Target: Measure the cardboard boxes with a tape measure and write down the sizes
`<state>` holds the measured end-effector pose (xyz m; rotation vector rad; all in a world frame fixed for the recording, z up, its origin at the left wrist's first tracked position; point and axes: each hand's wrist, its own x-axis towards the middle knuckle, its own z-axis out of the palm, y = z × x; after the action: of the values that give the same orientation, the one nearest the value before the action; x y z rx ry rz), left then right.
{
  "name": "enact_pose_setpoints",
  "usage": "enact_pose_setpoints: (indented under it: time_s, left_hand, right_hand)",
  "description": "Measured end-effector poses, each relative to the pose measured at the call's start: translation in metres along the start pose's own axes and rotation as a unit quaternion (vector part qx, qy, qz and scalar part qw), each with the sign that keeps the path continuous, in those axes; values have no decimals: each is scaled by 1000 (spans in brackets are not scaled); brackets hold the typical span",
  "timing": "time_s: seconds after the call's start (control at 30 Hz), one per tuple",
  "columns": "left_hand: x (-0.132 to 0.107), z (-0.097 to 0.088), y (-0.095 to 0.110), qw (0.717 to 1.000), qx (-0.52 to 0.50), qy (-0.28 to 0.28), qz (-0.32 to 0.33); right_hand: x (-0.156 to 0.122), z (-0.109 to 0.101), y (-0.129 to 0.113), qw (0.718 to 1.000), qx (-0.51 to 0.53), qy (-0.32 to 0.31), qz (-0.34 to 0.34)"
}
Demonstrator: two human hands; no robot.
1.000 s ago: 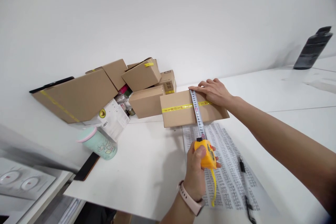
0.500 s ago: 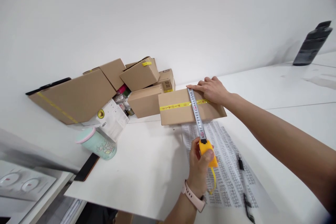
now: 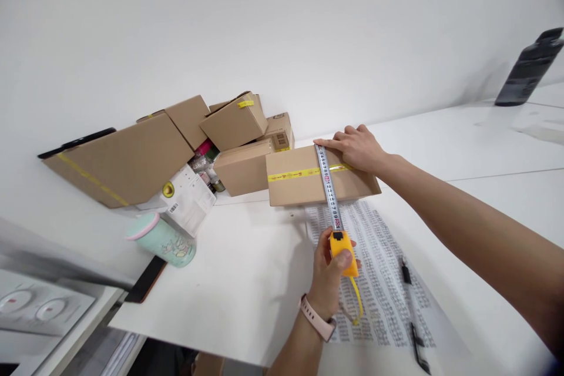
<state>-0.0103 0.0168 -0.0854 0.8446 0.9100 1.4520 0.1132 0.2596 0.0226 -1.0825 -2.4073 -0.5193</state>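
A closed cardboard box (image 3: 291,191) with yellow printed tape lies on the white table. My left hand (image 3: 326,285), wearing a pink-banded watch, is closed around the yellow case of a tape measure (image 3: 346,242), just off the box's near side. The metal blade runs out of the case and straight across the box top, over the yellow tape. On the box's far edge, my right hand (image 3: 360,151) pins the blade's end with the index finger; its other fingers are curled over the top. The right thumb is hidden.
A printed sheet (image 3: 374,282) lies under the hands, with a black pen (image 3: 409,299) on it. Several cardboard boxes (image 3: 242,167) are stacked at the back left. A mint tumbler (image 3: 170,244) stands near the left edge, a dark bottle (image 3: 526,70) far right.
My left hand and the tape case have shifted slightly left and toward the box, with slightly less blade out. The right hand stays at the far edge.
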Motion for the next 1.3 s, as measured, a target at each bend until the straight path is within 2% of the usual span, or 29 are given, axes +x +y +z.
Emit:
enact_pose_setpoints:
  time_s: [0.47,0.6,0.73,0.87,0.97,1.07,1.17,1.23,1.27,1.3]
  left_hand:
    - [-5,0,0,1000,-13,-7,-1]
    - [-19,1,3,998,-60,-20,3]
    - [-39,-1,13,995,-74,-56,29]
    - [-56,-13,29,993,-57,-75,76]
    - [-66,-24,36,993,-33,-69,90]
    - [-71,-33,35,995,-14,-53,79]
    - [-71,-41,28,997,-2,-52,63]
    - [-71,-45,23,997,2,-64,39]
    - [-73,-47,20,997,5,-73,22]
    - [-75,-49,17,997,9,-82,0]
  right_hand:
    - [-2,-1,-2,1000,-3,2,-1]
    - [-6,-2,-5,1000,-23,20,-7]
    - [-14,-5,-13,999,-27,44,5]
    - [-40,-14,-32,995,-56,83,4]
    - [-79,-14,-52,990,-78,117,-26]
    - [-121,-2,-70,987,-80,126,-63]
    - [-147,9,-80,990,-9,140,-31]
    - [-148,6,-81,982,111,146,35]
    - [-145,0,-80,966,191,149,85]
    - [-140,-8,-78,937,280,155,142]
